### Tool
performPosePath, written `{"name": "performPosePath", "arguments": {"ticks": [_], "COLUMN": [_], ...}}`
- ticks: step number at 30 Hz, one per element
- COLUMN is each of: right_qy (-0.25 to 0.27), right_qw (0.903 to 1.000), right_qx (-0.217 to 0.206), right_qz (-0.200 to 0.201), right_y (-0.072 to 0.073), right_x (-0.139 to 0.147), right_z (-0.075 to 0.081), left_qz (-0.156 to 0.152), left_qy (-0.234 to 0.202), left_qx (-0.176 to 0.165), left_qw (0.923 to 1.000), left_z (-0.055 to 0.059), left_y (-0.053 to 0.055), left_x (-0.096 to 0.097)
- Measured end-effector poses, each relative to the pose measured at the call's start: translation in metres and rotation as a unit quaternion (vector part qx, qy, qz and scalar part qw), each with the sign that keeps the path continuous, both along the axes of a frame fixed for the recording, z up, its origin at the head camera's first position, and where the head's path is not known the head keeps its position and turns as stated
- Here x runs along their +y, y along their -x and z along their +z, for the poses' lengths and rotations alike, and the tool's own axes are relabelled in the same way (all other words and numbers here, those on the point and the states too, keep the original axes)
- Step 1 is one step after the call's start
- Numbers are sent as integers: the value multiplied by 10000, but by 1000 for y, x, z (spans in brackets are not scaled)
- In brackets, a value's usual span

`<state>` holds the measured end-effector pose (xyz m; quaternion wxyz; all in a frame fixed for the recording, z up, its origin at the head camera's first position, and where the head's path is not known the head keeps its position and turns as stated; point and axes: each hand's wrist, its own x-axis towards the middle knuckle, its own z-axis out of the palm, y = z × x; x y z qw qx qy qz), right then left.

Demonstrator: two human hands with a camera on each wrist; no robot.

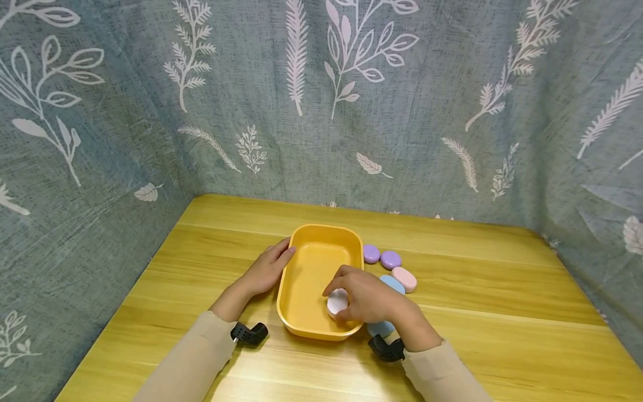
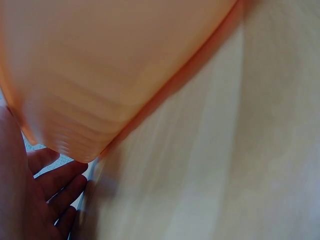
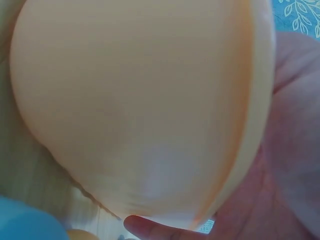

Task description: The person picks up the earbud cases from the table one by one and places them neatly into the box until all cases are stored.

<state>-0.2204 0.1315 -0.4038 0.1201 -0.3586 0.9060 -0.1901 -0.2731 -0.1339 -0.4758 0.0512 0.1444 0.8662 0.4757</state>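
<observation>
A yellow rectangular tray [image 1: 313,262] with rounded corners lies on the table in front of me. My left hand [image 1: 268,268] holds its left side, thumb over the rim and fingers along the outer wall. Reaching over the right rim, my right hand [image 1: 364,293] pinches a smooth white round piece [image 1: 337,302] between thumb and fingers, inside the tray near its front right corner. In the left wrist view, fingers [image 2: 62,180] spread beneath the tray's wall [image 2: 100,75]. The right wrist view is mostly filled by the tray's outer wall [image 3: 135,110], which hides the white piece.
Along the tray's right side lie two purple round pieces [image 1: 390,259], a pink oval one [image 1: 404,279] and blue pieces [image 1: 393,283], partly covered by my right hand and wrist. A patterned grey-blue cloth [image 1: 321,156] hangs behind the wooden table [image 1: 502,301].
</observation>
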Motion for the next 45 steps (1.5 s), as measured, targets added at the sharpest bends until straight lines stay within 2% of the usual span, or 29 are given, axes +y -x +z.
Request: {"name": "performPosePath", "arguments": {"ticks": [12,24,31,41,45], "right_qy": [-202,-288,-328,-305,-276], "right_qw": [9998,9994,9990,9989,9986], "right_qx": [20,133,105,103,229], "right_qz": [-23,157,271,348,390], "right_y": [-2,-2,-4,-5,-5], "right_x": [0,1,1,0,1], "right_z": [0,0,2,4,5], "left_qz": [-9,5,-166,-70,-80], "left_qy": [35,95,-177,-186,-176], "left_qx": [50,8,-61,-144,-73], "left_qw": [10000,10000,9997,9997,9998], "left_z": [0,1,0,-2,-2], "left_y": [2,1,0,0,-1], "left_x": [1,0,-1,-1,-1]}}
